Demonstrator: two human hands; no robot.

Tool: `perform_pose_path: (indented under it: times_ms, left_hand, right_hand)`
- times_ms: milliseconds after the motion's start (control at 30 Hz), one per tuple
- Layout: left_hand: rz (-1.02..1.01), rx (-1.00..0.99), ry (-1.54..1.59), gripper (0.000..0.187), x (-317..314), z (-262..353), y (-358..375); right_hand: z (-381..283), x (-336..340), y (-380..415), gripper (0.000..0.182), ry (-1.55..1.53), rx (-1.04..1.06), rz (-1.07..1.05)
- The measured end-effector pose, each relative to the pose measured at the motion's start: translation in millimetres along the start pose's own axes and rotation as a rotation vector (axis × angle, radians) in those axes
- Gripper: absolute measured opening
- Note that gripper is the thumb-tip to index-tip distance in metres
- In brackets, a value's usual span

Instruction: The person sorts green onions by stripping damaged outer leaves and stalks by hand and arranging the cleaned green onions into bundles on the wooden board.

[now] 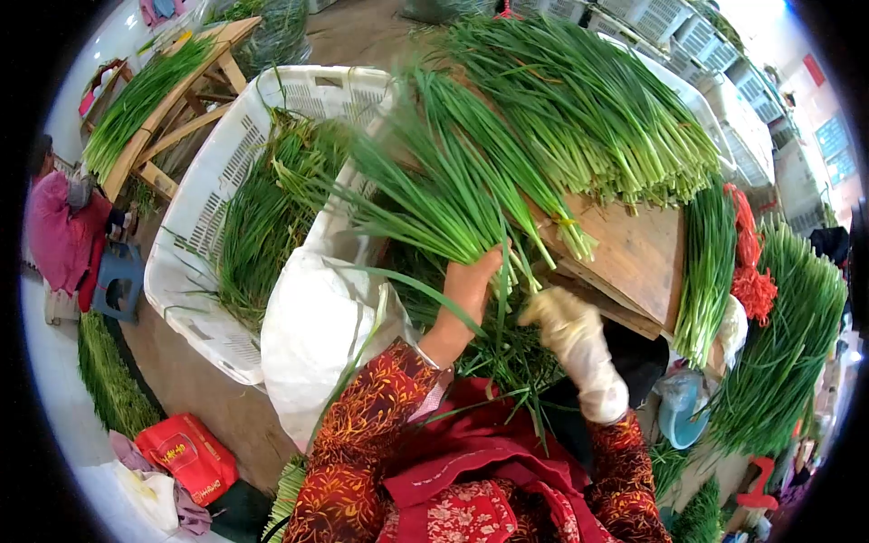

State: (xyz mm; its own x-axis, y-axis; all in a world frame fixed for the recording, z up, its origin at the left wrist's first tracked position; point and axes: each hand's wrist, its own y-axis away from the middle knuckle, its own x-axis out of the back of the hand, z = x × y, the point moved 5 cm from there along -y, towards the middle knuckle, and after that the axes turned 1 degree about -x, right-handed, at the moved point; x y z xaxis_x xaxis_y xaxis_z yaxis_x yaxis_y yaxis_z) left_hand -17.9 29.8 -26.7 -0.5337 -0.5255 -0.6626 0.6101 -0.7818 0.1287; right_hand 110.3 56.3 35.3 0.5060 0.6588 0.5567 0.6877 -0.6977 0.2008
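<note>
My left hand (471, 285), bare, is closed around the pale stem ends of a bunch of garlic chives (434, 208). The long green leaves fan up and to the left, blurred at the tips. Just right of those stems is my right hand (570, 335) in a cream glove, its fingers smeared by motion. A tied bunch of chives (570, 231) lies beside the held one at the edge of a wooden board (634, 253). Behind, a large pile of chives (588, 109) rests on the board. Loose leaves (507, 353) lie below my hands.
A white plastic crate (172, 262) with loose greens stands at left, a white sack (312, 335) against it. To the right are red ties (751, 262), more chives (778, 335) and a blue basin (679, 412). Another person (68, 226) sits far left near a wooden rack (186, 109).
</note>
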Motion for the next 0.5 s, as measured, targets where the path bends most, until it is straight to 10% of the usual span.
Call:
perform_pose_path:
  times_ms: [200,300,367,500]
  left_hand:
    - [-0.028,-0.131,-0.162,0.021,-2,25,2]
    - [0.054,-0.362,-0.136,0.016,4,64,-11]
    - [0.026,-0.285,0.068,0.017,3,71,-12]
    - [0.018,0.001,0.180,0.027,9,34,-10]
  right_hand:
    - [38,-40,1,0.028,0.162,-0.026,-0.101]
    - [95,-65,12,0.030,0.857,0.257,-0.417]
    - [138,-52,20,0.045,1.069,-0.346,-0.921]
    - [72,27,-11,0.068,-0.061,-0.251,0.003]
